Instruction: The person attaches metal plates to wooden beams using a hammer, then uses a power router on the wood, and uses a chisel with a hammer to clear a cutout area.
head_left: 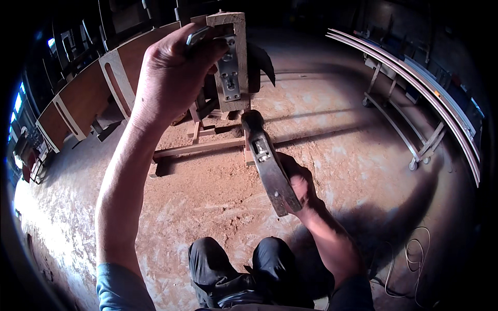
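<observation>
While the right hand (302, 187), toward four o'clock, gripped a claw hammer (271, 175), the left hand (174, 70), toward eleven, was closed on a grey metal piece (197, 36). A screw-holed metal plate (228, 76) lay within the upright timber's (240, 57) edges, near twelve; broad dusty floor (332, 168) separated it from long boards (437, 99) at two.

Dull, scuffed metal marks the hammer (270, 173), while a smooth, shiny metal plate (229, 78) glints against a rough, pale wooden block (241, 57). Matt, dark cloth trousers (211, 262) and a blue fabric sleeve (121, 287) contrast with crumbly, matt sawdust (202, 199).
</observation>
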The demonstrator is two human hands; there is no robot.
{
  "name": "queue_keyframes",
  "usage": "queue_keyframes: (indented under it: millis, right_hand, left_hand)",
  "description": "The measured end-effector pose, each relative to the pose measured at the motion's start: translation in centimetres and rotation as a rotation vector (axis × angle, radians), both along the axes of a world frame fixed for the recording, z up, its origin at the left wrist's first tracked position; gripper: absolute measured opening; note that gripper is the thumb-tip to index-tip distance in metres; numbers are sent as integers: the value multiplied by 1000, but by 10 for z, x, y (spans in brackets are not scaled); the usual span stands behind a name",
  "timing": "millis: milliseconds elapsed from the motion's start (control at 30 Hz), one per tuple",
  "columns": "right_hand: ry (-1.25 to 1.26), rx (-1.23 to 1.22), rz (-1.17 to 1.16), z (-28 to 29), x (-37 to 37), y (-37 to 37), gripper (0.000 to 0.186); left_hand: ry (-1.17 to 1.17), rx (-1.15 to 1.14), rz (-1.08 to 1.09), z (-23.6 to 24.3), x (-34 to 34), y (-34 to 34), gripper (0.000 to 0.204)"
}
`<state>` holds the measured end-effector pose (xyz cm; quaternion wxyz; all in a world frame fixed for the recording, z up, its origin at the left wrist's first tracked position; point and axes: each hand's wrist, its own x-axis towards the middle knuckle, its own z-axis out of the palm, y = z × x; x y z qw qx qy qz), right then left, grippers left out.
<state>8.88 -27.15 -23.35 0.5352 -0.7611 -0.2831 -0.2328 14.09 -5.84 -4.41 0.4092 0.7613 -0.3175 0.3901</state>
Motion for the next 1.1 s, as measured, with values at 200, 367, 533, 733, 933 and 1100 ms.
queue_keyframes:
  millis: [200,367,533,733,933,1100]
  right_hand:
    - [-181,-132,-141,11,21,17,28]
    - [-36,-85,-93,8,37,22,21]
    - [19,-96,-62,7,42,23,30]
    - [67,-116,-135,19,33,30,26]
    - [-98,-194,-252,26,23,36,24]
    - [-201,-175,-304,24,22,39,31]
  left_hand:
    - [-15,39,-9,3,6,3,15]
    - [94,21,1,7,8,4,17]
    - [135,24,5,8,10,4,15]
    - [138,-15,18,8,7,1,16]
    - [151,-235,35,-7,8,-7,19]
    - [70,-306,38,-41,9,-12,20]
